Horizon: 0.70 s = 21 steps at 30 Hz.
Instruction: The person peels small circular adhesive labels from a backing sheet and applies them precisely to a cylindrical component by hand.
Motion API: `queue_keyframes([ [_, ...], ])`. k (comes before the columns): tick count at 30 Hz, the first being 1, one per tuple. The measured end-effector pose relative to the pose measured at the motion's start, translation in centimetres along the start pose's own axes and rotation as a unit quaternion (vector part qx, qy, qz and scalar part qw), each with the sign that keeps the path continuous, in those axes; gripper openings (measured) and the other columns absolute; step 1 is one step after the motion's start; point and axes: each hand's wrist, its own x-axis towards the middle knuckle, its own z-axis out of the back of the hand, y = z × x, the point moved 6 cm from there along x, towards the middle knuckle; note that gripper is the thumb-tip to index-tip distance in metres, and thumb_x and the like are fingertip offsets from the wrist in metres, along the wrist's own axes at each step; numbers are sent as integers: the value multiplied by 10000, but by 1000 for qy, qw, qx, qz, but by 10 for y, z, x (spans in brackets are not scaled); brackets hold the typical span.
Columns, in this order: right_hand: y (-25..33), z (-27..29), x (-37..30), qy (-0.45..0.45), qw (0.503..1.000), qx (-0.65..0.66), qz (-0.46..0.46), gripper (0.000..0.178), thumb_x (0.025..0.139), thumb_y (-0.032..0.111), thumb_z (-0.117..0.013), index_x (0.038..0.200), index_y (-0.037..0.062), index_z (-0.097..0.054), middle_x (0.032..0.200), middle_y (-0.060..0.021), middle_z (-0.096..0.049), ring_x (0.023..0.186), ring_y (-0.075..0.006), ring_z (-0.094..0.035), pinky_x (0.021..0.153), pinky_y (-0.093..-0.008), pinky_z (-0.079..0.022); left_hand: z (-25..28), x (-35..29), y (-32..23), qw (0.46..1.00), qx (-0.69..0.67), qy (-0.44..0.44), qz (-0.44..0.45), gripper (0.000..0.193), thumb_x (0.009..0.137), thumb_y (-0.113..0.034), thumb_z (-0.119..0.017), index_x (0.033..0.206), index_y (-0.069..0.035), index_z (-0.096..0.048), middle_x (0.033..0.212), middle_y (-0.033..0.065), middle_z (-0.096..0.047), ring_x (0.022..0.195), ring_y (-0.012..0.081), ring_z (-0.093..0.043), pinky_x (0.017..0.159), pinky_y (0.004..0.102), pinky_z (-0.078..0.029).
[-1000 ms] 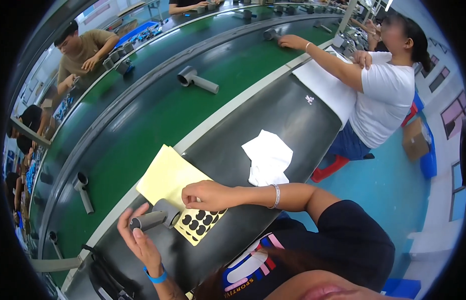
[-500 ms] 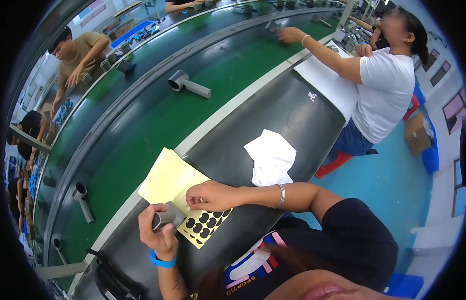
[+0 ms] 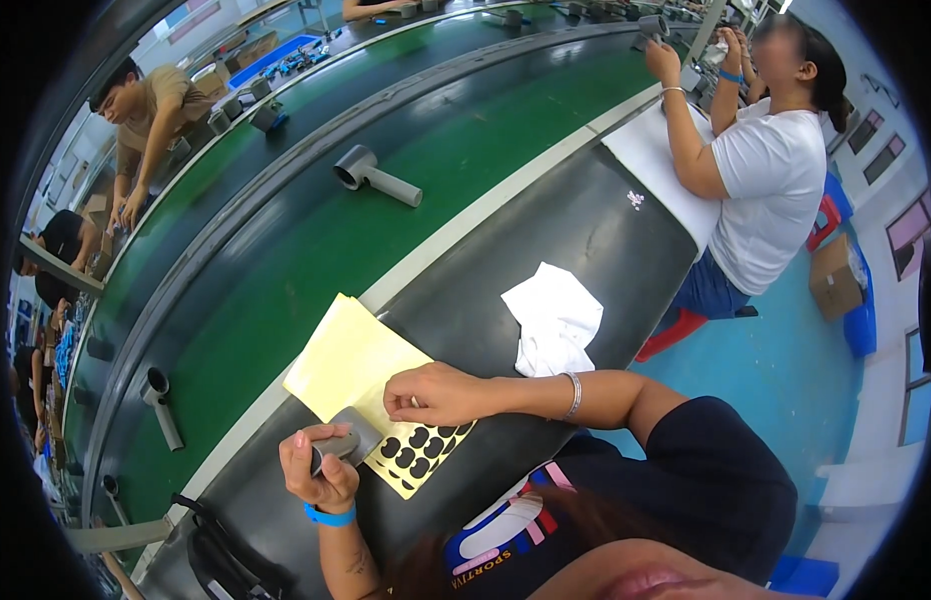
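My left hand (image 3: 321,480) is wrapped round a grey hair dryer housing (image 3: 362,436), tilted over the near edge of a yellow sticker sheet (image 3: 351,350). Black rounded stickers (image 3: 420,452) fill the sheet's lower right part. Just above them rests my right hand (image 3: 438,394), fingers curled and thumb pressed in; whatever the fingertips hold, if anything, is hidden. A crumpled white cloth (image 3: 556,318) lies on the dark bench beyond my right forearm.
A green conveyor belt (image 3: 276,290) runs past the bench (image 3: 466,280), carrying grey housings (image 3: 378,177). A black bag (image 3: 221,555) lies at lower left. A co-worker in white (image 3: 771,190) sits at right, holding a housing; others work across the belt.
My left hand has turned the housing, showing more of its side. My right hand keeps its curled shape over the sheet. The right co-worker has raised a housing off the belt.
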Motion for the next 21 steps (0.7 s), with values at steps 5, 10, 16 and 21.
queue_keyframes([
  [5,-5,9,-7,-8,1000,8,9,114,877,161,-620,882,50,-593,792,-63,-625,676,-181,-631,597,-306,-496,-6,9,-11,999,36,-10,10,309,986,-203,-460,1248,-39,-445,908,180,-557,602,203,-592,588,311,-477],
  [10,-6,19,-11,-13,1000,8,18,102,870,148,-627,872,54,-588,769,-60,-609,654,-175,-617,580,-306,-482,-8,13,-15,998,52,13,13,301,962,-157,-475,1221,-3,-475,933,189,-541,601,221,-609,582,313,-479],
  [16,-8,23,-11,-1,1000,12,0,85,854,129,-620,850,56,-577,770,-72,-610,675,-204,-622,617,-337,-470,-16,15,-15,998,53,26,18,268,963,-141,-431,1133,23,-556,922,172,-511,586,224,-610,570,311,-479],
  [21,-10,25,-11,-3,1000,5,1,84,856,128,-618,853,54,-577,772,-76,-606,672,-206,-618,620,-340,-468,-19,12,-13,999,41,9,20,276,973,-153,-411,1131,22,-555,927,168,-503,594,221,-610,575,305,-483],
])
